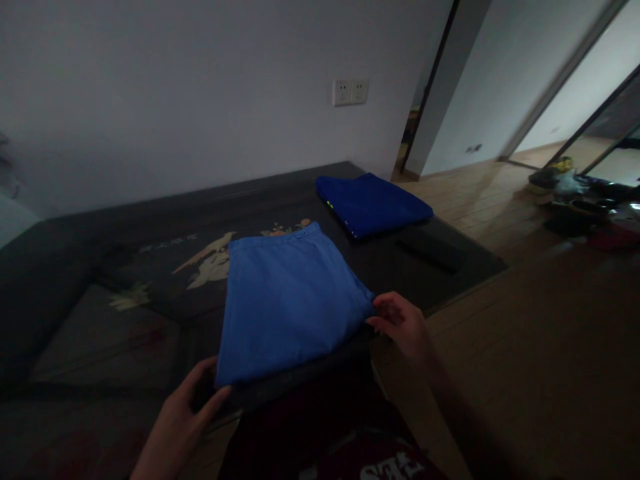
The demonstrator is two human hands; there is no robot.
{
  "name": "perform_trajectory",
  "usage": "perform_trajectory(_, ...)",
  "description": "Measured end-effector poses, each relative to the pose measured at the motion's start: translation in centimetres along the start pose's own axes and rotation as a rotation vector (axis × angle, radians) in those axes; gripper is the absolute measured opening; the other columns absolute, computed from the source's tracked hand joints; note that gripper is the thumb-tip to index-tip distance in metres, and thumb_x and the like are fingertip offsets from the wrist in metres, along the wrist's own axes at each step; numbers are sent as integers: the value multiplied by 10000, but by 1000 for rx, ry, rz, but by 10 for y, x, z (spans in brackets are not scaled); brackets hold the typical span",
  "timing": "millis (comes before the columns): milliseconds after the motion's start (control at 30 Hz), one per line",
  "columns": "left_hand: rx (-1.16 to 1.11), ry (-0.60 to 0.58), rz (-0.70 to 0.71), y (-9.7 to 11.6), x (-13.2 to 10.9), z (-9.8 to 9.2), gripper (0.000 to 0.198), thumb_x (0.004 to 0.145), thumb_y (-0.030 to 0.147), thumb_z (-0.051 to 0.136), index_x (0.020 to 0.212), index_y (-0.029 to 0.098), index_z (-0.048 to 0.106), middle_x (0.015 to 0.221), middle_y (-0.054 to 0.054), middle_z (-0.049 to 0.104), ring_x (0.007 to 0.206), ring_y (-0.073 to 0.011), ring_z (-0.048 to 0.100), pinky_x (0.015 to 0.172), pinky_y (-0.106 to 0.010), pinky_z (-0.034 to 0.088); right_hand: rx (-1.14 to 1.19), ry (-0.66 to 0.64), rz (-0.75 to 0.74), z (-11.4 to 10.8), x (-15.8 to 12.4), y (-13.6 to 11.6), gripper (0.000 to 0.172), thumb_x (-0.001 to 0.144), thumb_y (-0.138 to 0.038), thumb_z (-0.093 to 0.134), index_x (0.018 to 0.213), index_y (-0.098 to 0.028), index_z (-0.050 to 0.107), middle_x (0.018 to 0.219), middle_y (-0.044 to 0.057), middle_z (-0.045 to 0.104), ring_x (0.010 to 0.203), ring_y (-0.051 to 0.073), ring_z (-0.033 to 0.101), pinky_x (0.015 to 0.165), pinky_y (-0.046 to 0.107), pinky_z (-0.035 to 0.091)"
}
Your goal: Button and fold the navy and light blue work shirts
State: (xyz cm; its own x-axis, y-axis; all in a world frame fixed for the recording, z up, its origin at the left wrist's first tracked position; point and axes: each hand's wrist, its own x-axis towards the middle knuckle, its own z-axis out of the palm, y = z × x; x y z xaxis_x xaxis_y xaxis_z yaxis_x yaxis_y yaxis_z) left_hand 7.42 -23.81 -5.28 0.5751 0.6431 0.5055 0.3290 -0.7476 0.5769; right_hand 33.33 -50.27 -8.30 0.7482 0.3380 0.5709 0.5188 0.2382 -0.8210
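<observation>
A folded light-blue garment (295, 300) with a waistband-like top edge lies flat on the dark table, its near edge towards me. At its near left corner, my left hand (187, 410) has thumb and fingers closed around the cloth. My right hand (403, 323) pinches the near right corner between thumb and fingers. Farther back on the right, a folded dark-blue cloth item (373, 203) rests apart from both hands. Whether the light-blue garment is trousers or shorts, I cannot tell.
The dark table (165, 213) has a bird and flower design on its top. A dark flat object (427, 252) lies near its right side. Behind stands a wall with a double socket (350, 93). Bags and other items (590, 200) are on the floor at far right.
</observation>
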Motion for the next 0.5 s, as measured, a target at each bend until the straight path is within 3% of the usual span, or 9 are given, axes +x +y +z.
perform_trajectory(100, -48, -41, -97, 10, 15, 4, 603, 669, 710, 513, 978, 212, 655, 925, -77, 728, 870, -286, 686, 783, -390, 557, -150, 147, -53, 13, -6, -2, 311, 683, -458, 756, 728, -197, 593, 656, -7, 604, 576, 138, 558, 543, 249, 461)
perform_trajectory(200, -72, 34, -162, 15, 27, 14, 709, 673, 702, 527, 1146, 175, 565, 860, -96, 709, 806, -293, 688, 712, -412, 559, -219, 178, -69, 15, -7, 2, 283, 788, -458, 656, 711, -193, 598, 672, 3, 605, 609, 144, 564, 579, 252, 458)
perform_trajectory(333, -139, 29, -146, 10, 26, 24, 744, 721, 632, 544, 1310, 193, 431, 887, -92, 699, 815, -279, 692, 673, -386, 560, -257, 178, -43, 4, -7, 14, 257, 869, -425, 549, 837, -185, 633, 698, 16, 613, 600, 141, 557, 560, 250, 445)
perform_trajectory(500, -49, 63, -127, 5, 17, 20, 622, 781, 577, 473, 1287, 216, 484, 948, -100, 705, 885, -281, 687, 759, -391, 549, -299, 245, -59, -7, -12, 18, 232, 912, -379, 486, 992, -188, 591, 651, -13, 554, 596, 141, 546, 564, 248, 438)
